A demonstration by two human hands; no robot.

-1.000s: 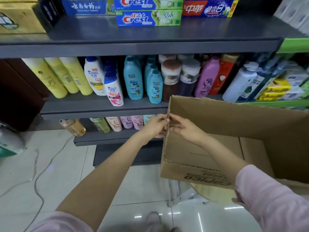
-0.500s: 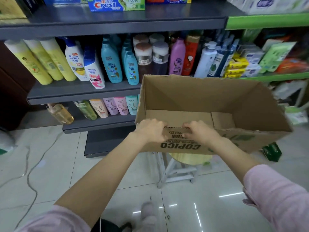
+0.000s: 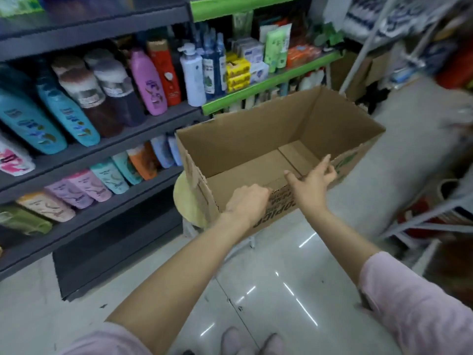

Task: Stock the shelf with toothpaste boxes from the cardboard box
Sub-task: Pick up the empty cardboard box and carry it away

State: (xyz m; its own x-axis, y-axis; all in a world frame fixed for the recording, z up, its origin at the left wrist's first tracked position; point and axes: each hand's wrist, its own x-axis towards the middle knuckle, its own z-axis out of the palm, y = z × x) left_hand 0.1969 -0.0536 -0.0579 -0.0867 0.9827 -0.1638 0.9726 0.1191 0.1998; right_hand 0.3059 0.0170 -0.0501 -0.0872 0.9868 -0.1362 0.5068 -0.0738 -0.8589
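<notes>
**Both hands at the box's near wall**

Where the dark shelf [image 3: 107, 147] carries bottles [image 3: 61, 116] on my left, none of it touches the cardboard box [image 3: 256, 139], which sits on a round stool [image 3: 188, 201] just beside the shelf's front edge. My left hand [image 3: 247, 203] grips the box's near wall, fingers curled over its rim. My right hand [image 3: 311, 181] rests spread and relaxed on that rim. No toothpaste shows inside.
</notes>
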